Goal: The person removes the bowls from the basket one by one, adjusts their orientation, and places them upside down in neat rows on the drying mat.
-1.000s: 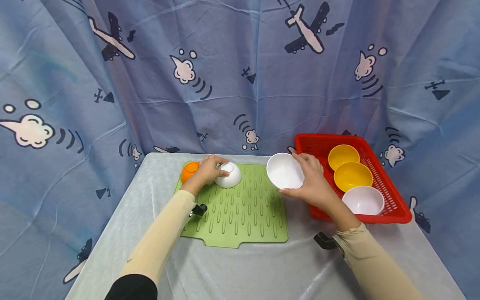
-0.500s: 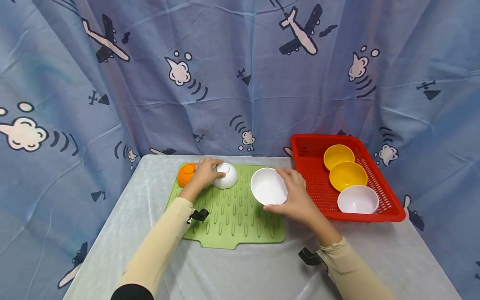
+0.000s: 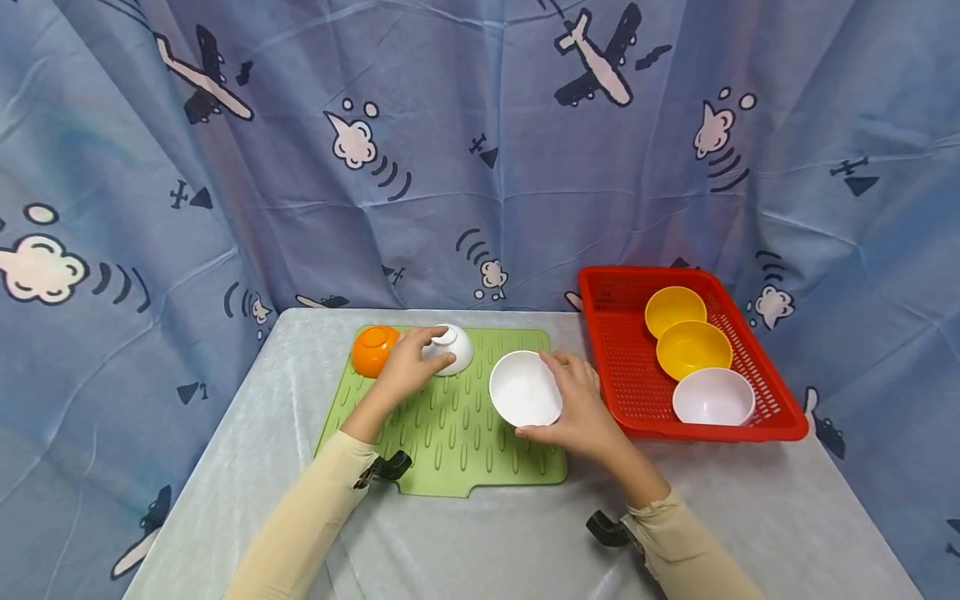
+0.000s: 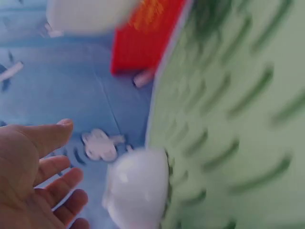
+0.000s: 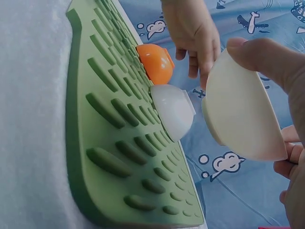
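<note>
My right hand (image 3: 573, 400) grips a white bowl (image 3: 525, 387) by its rim and holds it tilted, with its opening towards me, just above the green ridged mat (image 3: 465, 442). The right wrist view shows this held bowl (image 5: 238, 109) close beside an upside-down white bowl (image 5: 174, 109). That upside-down white bowl (image 3: 453, 348) stands at the mat's far side, next to an upside-down orange bowl (image 3: 375, 350). My left hand (image 3: 420, 358) is beside it with straight fingers. In the left wrist view the left hand (image 4: 43, 176) is open and just apart from the upside-down bowl (image 4: 138, 188).
A red plastic basket (image 3: 622, 367) stands at the right of the grey table (image 3: 487, 542), holding two yellow bowls (image 3: 693, 348) and a white bowl (image 3: 712, 396). A blue curtain with aeroplane prints (image 3: 480, 150) hangs behind and at both sides.
My right hand carried the white bowl leftward from the basket's edge to above the mat. My left hand let go of the upside-down white bowl and drew back a little.
</note>
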`<state>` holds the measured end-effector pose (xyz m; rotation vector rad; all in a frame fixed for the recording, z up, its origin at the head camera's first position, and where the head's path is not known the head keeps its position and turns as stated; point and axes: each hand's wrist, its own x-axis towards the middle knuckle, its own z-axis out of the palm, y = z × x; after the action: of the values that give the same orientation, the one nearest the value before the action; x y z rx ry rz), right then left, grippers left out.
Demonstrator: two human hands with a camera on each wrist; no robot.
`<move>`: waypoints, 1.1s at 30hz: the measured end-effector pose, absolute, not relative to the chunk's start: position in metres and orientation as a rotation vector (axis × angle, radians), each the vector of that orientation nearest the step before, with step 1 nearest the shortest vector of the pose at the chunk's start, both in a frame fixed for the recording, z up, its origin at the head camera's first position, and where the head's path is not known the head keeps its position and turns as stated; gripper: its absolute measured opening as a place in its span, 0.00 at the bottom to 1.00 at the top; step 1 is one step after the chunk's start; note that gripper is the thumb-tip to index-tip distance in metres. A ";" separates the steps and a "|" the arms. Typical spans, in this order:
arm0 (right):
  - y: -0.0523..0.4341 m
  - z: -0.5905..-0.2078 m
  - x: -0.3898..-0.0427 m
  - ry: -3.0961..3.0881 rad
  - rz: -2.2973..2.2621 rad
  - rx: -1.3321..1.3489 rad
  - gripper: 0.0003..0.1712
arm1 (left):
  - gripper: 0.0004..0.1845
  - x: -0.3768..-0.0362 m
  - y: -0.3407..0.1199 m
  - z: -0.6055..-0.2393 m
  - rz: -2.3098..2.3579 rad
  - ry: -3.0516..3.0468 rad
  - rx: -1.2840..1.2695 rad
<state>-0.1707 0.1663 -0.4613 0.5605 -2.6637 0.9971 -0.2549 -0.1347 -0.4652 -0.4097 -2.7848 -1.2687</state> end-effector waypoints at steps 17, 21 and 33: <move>0.157 -0.462 -0.162 -2.607 0.951 0.665 0.70 | 0.27 -0.177 -0.102 -0.455 -2.069 -2.781 -0.533; 0.155 -0.461 -0.160 -2.602 0.962 0.674 0.69 | 0.28 -0.175 -0.099 -0.460 -2.185 -2.804 -0.434; 0.152 -0.460 -0.158 -2.592 1.001 0.658 0.69 | 0.17 -0.177 -0.098 -0.471 -2.671 -2.581 -0.459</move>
<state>-0.1581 0.1525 -0.4602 0.6580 -2.5918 1.0009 -0.1772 -0.0976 -0.4706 -0.4585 -2.5812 -2.6712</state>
